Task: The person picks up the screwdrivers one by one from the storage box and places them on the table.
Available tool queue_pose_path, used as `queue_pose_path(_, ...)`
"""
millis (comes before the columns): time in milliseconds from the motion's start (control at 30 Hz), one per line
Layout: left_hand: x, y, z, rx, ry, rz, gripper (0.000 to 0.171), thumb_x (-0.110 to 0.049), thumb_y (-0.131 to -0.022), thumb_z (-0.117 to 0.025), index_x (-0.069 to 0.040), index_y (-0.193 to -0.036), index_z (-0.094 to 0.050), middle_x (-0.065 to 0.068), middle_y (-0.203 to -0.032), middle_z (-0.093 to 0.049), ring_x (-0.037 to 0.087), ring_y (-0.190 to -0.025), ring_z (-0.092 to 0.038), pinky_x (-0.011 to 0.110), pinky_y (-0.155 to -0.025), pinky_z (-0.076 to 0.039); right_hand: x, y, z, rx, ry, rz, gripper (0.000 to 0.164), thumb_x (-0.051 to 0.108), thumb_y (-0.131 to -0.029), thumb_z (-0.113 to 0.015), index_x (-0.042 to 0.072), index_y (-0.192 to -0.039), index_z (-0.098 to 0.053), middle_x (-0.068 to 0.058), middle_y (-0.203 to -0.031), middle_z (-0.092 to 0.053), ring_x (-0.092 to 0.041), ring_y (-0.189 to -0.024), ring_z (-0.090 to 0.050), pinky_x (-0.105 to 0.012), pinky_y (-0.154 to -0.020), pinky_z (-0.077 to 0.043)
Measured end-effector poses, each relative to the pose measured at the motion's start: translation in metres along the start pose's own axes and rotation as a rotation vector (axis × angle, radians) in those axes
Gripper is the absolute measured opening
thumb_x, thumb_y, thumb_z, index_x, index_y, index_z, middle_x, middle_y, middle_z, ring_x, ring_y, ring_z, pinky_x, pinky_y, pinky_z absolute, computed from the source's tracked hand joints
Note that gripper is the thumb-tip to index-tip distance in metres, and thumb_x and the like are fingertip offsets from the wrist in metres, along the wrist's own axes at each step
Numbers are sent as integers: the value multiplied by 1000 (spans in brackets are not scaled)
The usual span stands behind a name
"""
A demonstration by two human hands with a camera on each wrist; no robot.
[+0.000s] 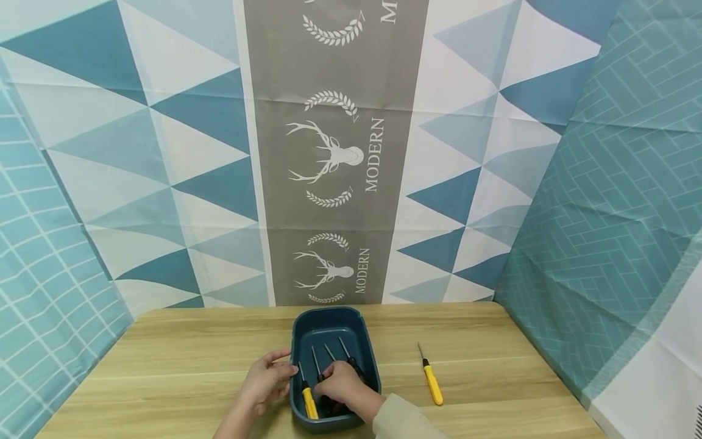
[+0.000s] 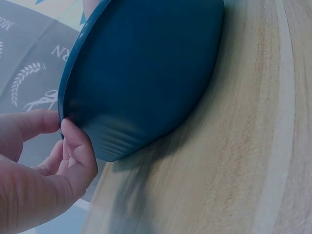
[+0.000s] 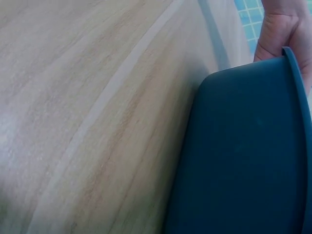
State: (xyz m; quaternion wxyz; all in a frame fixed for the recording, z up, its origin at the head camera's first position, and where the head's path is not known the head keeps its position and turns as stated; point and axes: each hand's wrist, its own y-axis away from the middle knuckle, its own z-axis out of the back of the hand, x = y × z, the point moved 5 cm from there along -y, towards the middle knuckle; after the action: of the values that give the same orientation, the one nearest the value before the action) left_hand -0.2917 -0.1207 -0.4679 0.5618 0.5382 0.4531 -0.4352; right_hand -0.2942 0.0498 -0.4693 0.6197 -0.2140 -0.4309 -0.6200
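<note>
A dark blue tray (image 1: 329,318) with rounded corners and raised sides is resting on the worktop (image 1: 192,366), in front of the person. Its outside is looking smooth, with a patch of shallow ridges showing near the left hand (image 1: 267,378) in the left wrist view. That hand's thumb and fingers are pinching the rim on the tray's left side.

Inside, a yellow screwdriver (image 1: 309,402) with a black collar is lying along the left wall. Beside it, a thin shaft with a black end (image 1: 320,378) is running under the right hand (image 1: 345,384), and another bare shaft (image 1: 329,352) is pointing the same way. A black-handled screwdriver (image 1: 354,364) is lying near the right wall. The right hand's fingers are curling over the tools, but the hand is hiding whether they are clamping on one; I cannot tell. A pale sleeve (image 1: 406,421) is covering the right forearm.

Another yellow screwdriver (image 1: 432,383) is lying on the worktop, well apart from the tray's right side. The worktop is showing light wood grain. Behind it, a sheet of blue and white triangles (image 1: 203,177) is hanging around a grey band (image 1: 329,67) printed with antlered deer heads and "MODERN". Light blue squares (image 1: 49,256) are covering the left side, and a teal brick-like pattern (image 1: 631,171) the right.
</note>
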Motion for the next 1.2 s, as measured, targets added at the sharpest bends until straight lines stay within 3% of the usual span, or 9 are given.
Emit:
queue_pose_path(267,1,3,1,-6,-3,17,55,-3,-79,-65,4,-130,-45,13,-100,-57,17,-74,-57,28,-59,-50,-2,0,3,-23,-60,-16,23,11,-73,-72,5,-89,-57,-5,-84,-54,-16,-66,-54,-33,-54,-52)
queue_pose_path(667,0,3,1,-21,-5,16,54,-3,-78,-66,3,-128,-46,13,-100,-57,16,-73,-56,28,-59,-50,-2,3,4,38,-129,-45,25,2,-73,-70,5,-92,-55,-7,-81,-53,-17,-66,-55,-34,-58,-56)
queue_pose_path(900,-2,4,0,-9,-7,9,55,-3,-79,-66,4,-129,-45,14,-101,-57,16,-73,-56,28,-59,-50,-4,2,7,85,-162,-69,32,1,-74,-72,1,-104,-61,-8,-87,-58,-17,-73,-60,-36,-65,-56)
queue_pose_path(1200,-2,3,0,-12,-12,24,53,-3,-80,-65,3,-129,-46,16,-103,-57,18,-75,-57,29,-59,-50,-7,2,9,80,-169,-89,27,1,-72,-76,3,-95,-62,-7,-86,-58,-17,-72,-59,-35,-65,-56)
